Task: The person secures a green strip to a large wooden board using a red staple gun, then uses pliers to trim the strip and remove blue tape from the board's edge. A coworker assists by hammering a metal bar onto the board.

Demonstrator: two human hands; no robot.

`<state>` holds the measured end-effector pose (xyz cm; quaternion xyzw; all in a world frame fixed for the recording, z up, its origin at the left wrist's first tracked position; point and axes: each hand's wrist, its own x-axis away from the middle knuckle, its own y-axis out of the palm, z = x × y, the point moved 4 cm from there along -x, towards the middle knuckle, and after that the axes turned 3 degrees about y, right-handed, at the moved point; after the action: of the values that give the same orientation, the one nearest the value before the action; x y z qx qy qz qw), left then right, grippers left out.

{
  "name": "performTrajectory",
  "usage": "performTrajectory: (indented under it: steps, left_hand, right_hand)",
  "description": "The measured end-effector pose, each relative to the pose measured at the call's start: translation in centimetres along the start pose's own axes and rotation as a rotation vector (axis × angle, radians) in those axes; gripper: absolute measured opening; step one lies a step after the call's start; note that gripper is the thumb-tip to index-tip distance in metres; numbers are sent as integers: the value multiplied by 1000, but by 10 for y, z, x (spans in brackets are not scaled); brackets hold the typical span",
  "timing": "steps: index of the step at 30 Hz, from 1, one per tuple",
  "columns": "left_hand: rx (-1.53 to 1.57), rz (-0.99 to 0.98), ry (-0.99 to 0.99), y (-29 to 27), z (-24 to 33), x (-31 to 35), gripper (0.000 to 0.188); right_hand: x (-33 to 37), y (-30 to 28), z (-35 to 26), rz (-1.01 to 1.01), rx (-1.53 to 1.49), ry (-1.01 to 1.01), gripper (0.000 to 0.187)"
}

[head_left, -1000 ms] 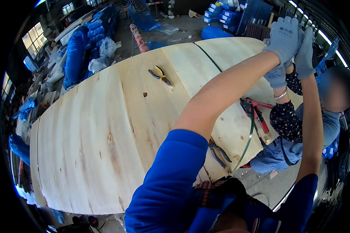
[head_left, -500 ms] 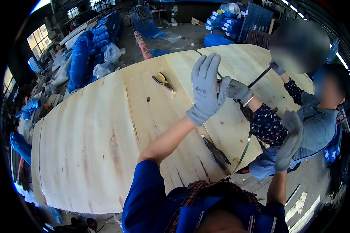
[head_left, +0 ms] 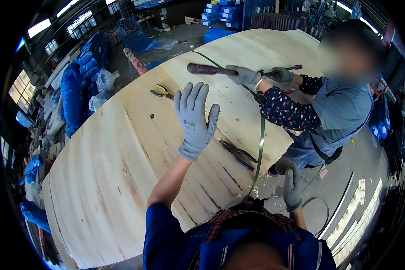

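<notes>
My left hand (head_left: 195,123), in a grey glove, is raised over the plywood sheet (head_left: 99,180) with its fingers spread and nothing in it. Just beyond its fingertips lie small yellow-and-black pliers (head_left: 163,92). Larger dark pliers with blue-edged handles (head_left: 237,154) lie on the wood between my two hands. My right hand (head_left: 292,185), gloved too, is held out past the plywood's right edge, fingers stretched and empty. A green strap (head_left: 261,146) runs across the plywood and over its near edge.
On the right, a co-worker (head_left: 342,108) in grey gloves grips a long-handled dark tool (head_left: 207,69) over the strap. Blue-wrapped bundles (head_left: 72,99) line the left side. Wood strips (head_left: 351,225) and a loop of strap (head_left: 317,211) lie on the floor at right.
The view has shifted, and the plywood sits differently in it. The co-worker's tool has swung, its thick end now pointing left. Both my hands stay raised and empty.
</notes>
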<state>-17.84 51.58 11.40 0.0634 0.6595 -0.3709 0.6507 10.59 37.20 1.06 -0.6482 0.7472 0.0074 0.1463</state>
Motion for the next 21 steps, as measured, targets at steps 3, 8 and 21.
performTrajectory:
  steps: [3, 8, 21]
  left_hand:
    - [119, -28, 30, -7, 41, -4, 49]
    - [237, -102, -69, -10, 107, 5, 44]
    - [1225, -533, -1038, 151, 228, 120, 42]
  right_hand:
    - [6, -4, -11, -19, -29, 2, 31]
    - [26, -33, -10, -131, -34, -59, 28]
    - [98, -209, 81, -162, 16, 189, 34]
